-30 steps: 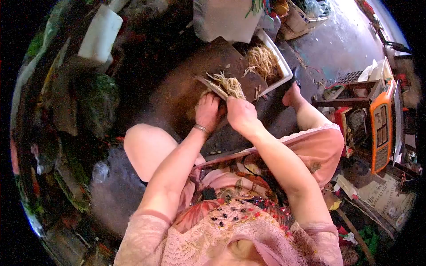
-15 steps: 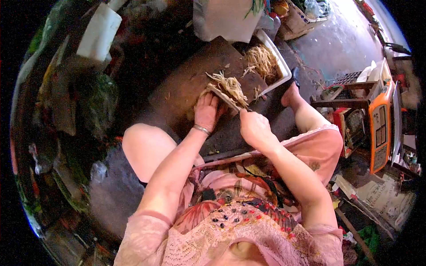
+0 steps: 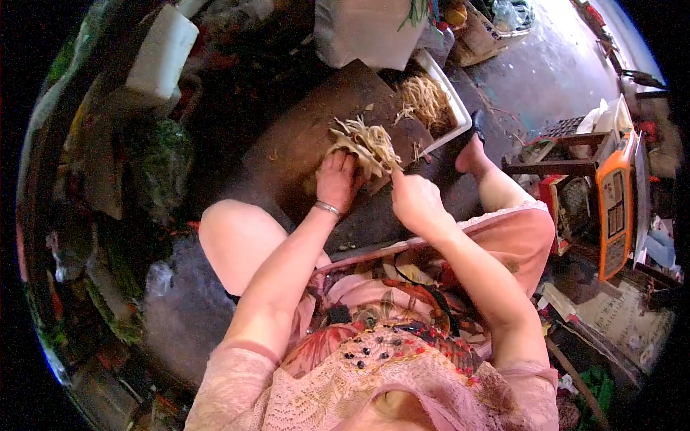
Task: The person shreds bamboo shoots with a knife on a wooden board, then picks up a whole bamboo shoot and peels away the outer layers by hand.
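A heap of thin, pale vegetable strips [image 3: 370,136] lies on a dark wooden cutting board [image 3: 302,122]. At the near side of the heap, my left hand [image 3: 336,179], with a bracelet at the wrist, presses its bent fingers onto a pale vegetable piece [image 3: 366,164]. My right hand [image 3: 418,205] is closed round a knife at the board's right edge, the forefinger stretched toward the strips. The knife's blade is hardly visible now, lost against the pale strips. More cut strips [image 3: 425,100] fill a white tray [image 3: 454,108] at the board's upper right.
A white foam box [image 3: 366,36] stands beyond the board. At the right are a wooden stool [image 3: 560,165] and an orange-framed appliance [image 3: 614,215]. Green vegetables in plastic [image 3: 169,161] lie at the left. My knees flank the board.
The knife blade, plainly seen beside the strips before, hardly shows now. My right hand has shifted slightly right, and my left hand stays nearly in place.
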{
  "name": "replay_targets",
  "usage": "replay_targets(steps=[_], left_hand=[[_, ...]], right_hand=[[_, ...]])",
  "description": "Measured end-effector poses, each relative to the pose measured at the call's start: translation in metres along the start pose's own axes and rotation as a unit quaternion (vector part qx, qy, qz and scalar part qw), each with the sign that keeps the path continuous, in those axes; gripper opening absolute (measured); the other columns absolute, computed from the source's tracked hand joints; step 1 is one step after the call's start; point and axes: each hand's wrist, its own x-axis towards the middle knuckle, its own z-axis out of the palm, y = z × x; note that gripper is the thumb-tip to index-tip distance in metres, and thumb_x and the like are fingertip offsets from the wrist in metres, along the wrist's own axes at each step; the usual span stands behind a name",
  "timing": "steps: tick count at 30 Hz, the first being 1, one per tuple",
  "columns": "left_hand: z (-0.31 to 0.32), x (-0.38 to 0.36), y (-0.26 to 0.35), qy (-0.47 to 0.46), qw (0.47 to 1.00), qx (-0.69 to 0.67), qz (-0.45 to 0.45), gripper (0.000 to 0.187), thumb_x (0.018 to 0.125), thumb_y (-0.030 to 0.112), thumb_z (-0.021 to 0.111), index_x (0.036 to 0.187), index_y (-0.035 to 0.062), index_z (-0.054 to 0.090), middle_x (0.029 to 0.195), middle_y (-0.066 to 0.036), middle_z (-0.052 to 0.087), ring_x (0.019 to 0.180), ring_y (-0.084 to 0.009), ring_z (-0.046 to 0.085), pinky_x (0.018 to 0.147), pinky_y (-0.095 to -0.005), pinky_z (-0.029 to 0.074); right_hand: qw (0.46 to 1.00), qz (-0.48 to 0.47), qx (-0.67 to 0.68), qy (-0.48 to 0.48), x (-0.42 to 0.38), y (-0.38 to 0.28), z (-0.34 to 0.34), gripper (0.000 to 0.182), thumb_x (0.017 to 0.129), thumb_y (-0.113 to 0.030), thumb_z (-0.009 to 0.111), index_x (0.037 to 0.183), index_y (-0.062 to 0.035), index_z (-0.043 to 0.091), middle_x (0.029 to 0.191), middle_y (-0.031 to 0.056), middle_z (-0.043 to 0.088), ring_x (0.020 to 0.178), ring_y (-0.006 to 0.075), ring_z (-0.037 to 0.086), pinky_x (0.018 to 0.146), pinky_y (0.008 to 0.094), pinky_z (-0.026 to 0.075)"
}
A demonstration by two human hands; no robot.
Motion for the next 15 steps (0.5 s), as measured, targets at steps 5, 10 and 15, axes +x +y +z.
replay_targets(steps=[5, 10, 15], left_hand=[[0.006, 0.006, -0.004, 0.07, 0.997, 0.009, 0.038, 0.045, 0.074, 0.026, 0.064, 0.111, 0.0039, 0.051, 0.116, -0.014, 0.047, 0.108, -0.0319, 0.045, 0.09, -0.043, 0.039], [0.018, 0.007, -0.014, 0.015, 0.995, 0.089, 0.048, 0.043, 0.072, 0.024, 0.065, 0.107, 0.0027, 0.052, 0.109, -0.014, 0.049, 0.104, -0.0329, 0.046, 0.09, -0.0429, 0.039], [0.008, 0.005, -0.006, 0.028, 0.999, 0.008, 0.046, 0.041, 0.072, 0.023, 0.064, 0.105, 0.0023, 0.052, 0.107, -0.014, 0.049, 0.102, -0.0323, 0.046, 0.087, -0.0423, 0.04]], right_hand=[[0.998, 0.01, -0.024, -0.05, -0.008, 0.001, -0.007, 0.014, 0.078, -0.006, 0.045, 0.088, 0.0029, 0.052, 0.075, 0.0245, 0.06, 0.076, 0.0408, 0.06, 0.067, 0.0483, 0.047], [0.999, 0.009, -0.018, -0.029, 0.032, -0.018, 0.018, 0.014, 0.078, -0.005, 0.046, 0.089, 0.0007, 0.054, 0.079, 0.0232, 0.062, 0.079, 0.0377, 0.062, 0.07, 0.0449, 0.049], [0.999, 0.016, 0.008, 0.037, 0.036, -0.012, 0.024, 0.011, 0.078, -0.006, 0.047, 0.084, -0.0005, 0.055, 0.078, 0.0225, 0.061, 0.078, 0.0381, 0.061, 0.069, 0.0455, 0.049]])
